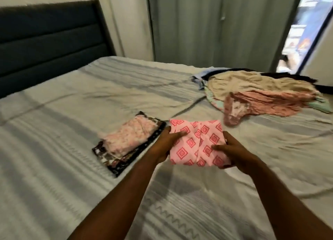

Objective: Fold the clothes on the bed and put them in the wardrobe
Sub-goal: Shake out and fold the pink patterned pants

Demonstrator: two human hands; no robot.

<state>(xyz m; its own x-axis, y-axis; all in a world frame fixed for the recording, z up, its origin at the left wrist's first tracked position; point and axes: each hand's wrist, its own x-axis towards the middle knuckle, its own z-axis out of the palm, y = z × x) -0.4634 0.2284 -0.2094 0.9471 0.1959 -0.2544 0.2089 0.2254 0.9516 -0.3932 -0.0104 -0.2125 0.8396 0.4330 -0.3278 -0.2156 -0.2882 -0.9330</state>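
A folded pink garment with red diamond prints is held just above the bed. My left hand grips its left edge, thumb on top. My right hand grips its right edge, fingers curled underneath. To the left lies a stack of folded clothes: a pale pink floral piece on top of a dark patterned one. At the far right of the bed sits a heap of unfolded clothes, beige and salmon on top, with green, blue and black pieces beneath.
A dark upholstered headboard stands at the left end of the bed. Grey curtains hang behind the bed. A dark-framed opening shows at the far right. The bedspread is grey with stripes and wrinkles.
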